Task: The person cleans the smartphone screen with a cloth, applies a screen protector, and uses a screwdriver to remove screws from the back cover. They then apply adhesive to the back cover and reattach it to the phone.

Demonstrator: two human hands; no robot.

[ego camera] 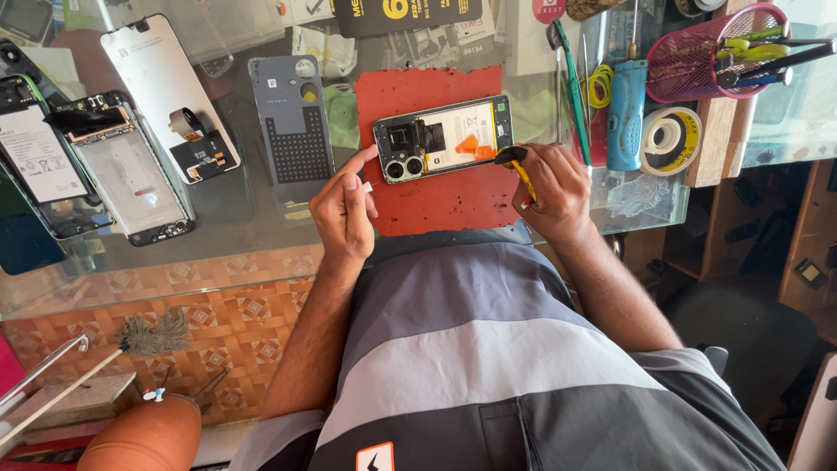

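An opened phone with its back cover off lies on a red mat on a glass counter; the battery, camera modules and an orange pull tab show. My left hand rests at the phone's left end, thumb by the camera corner, pinching a tiny white piece. At the phone's right end, my right hand grips a yellow-and-black screwdriver, its black head touching the phone's lower right corner.
A grey phone back cover lies left of the mat. Farther left are a white screen panel and other opened phones. On the right are a blue tool, a tape roll and a pink mesh cup of tools.
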